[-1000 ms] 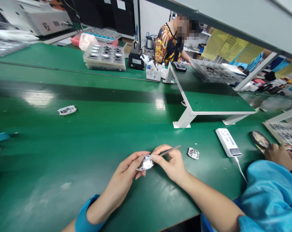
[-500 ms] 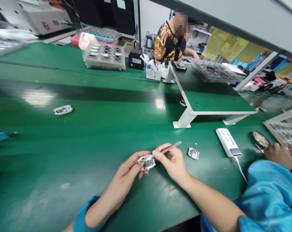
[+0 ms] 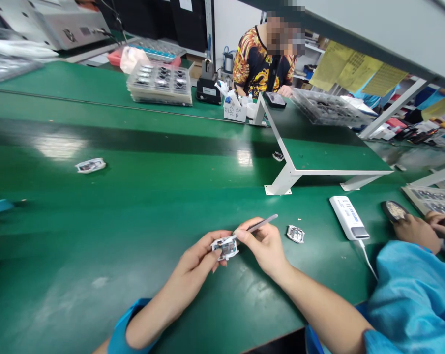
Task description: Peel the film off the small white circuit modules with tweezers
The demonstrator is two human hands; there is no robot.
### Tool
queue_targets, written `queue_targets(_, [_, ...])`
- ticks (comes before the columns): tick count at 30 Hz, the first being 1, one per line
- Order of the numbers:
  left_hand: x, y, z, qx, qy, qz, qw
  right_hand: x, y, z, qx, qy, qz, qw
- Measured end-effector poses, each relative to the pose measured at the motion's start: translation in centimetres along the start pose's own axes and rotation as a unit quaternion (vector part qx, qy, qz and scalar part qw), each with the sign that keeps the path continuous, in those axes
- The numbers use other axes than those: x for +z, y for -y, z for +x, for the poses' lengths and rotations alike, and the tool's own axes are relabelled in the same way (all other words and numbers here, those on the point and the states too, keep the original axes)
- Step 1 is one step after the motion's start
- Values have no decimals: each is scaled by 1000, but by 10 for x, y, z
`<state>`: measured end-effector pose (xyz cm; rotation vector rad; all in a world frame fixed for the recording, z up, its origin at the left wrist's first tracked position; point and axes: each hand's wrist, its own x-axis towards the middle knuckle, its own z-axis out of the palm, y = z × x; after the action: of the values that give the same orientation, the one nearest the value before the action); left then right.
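Observation:
My left hand (image 3: 197, 259) pinches a small white and silver part (image 3: 225, 246) just above the green bench (image 3: 141, 216). Its fingers are closed round the part's left side. My right hand (image 3: 263, 245) is closed on thin metal tweezers (image 3: 258, 224), whose tip touches the top of that part. A second small silver part (image 3: 295, 234) lies on the bench just right of my right hand. A third similar part (image 3: 90, 165) lies far off to the left on the belt.
A white device with a cable (image 3: 348, 224) lies to the right. Beyond it a co-worker in a blue sleeve (image 3: 414, 300) has hands near a round black dish (image 3: 394, 210). A white raised stand (image 3: 303, 164), stacked part trays (image 3: 159, 84) and another person (image 3: 261, 61) are further back.
The held part was turned so its open inner face shows. The part far left on the belt drifted further left. The co-worker's hands shifted slightly.

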<state>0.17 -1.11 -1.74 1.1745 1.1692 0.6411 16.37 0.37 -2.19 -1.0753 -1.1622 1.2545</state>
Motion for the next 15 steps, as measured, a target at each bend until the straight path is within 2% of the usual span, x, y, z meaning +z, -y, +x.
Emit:
queue_targets(10, [-8, -1, 0, 10, 44, 94, 995, -3, 0, -2, -20, 13, -44, 999])
queue_targets(15, [-9, 2, 1, -2, 42, 93, 995, -2, 2, -1, -21, 13, -49, 998])
